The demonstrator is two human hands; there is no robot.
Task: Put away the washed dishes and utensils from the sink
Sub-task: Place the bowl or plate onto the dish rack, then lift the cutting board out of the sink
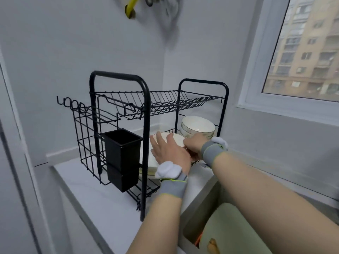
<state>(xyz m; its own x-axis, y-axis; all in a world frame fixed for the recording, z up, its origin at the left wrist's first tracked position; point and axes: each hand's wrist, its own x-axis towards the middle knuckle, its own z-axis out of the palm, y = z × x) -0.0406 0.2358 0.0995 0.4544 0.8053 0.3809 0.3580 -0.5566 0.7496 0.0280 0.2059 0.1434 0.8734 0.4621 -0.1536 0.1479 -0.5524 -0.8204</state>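
A black two-tier wire dish rack (146, 99) stands on the white counter (95, 197). On its lower tier a white plate (176, 139) leans on edge, with more white plates (149, 166) beside it. My left hand (169, 152) rests flat against the plate's face, fingers straight. My right hand (193, 145) grips the plate's right rim. Stacked white bowls (198, 126) sit at the back right of the lower tier. Down at the right, the sink (200, 208) holds a pale green cutting board (231, 228).
A black utensil cup (122, 149) hangs on the rack's left side above a second black cup (122, 178). The upper tier holds nothing. A yellow-handled tool (130, 7) hangs on the wall. A window (304, 46) is at right.
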